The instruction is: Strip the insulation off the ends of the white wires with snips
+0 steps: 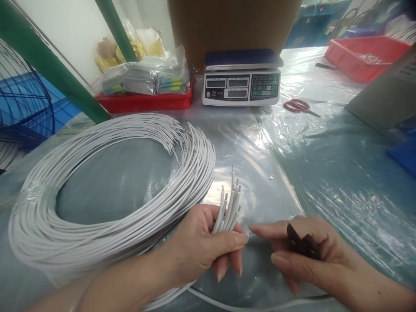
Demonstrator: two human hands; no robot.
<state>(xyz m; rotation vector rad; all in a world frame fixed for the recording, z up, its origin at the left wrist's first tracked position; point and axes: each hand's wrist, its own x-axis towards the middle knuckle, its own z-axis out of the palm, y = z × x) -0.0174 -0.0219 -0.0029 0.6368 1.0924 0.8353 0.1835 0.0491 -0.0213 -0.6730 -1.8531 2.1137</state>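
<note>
My left hand (208, 247) is closed around a bunch of white cables (227, 212). Their cut ends point upward at uneven heights, with dark tips. To the right, my right hand (308, 255) grips a small dark hand tool (302, 243) with two pointed jaws, like snips; its handles are hidden in the palm. The right index finger stretches toward the left hand, close to the left thumb. Left of both hands lies a big coil of white cable (117, 225) on the table, with many cut ends at its upper right.
Behind the coil stand a red tray (146, 102) of bagged parts and a digital scale (240, 82). Red-handled scissors (300, 106) lie right of the scale. A red bin (354, 56) and a grey box (383, 91) are at right. Plastic film covers the table (341, 190).
</note>
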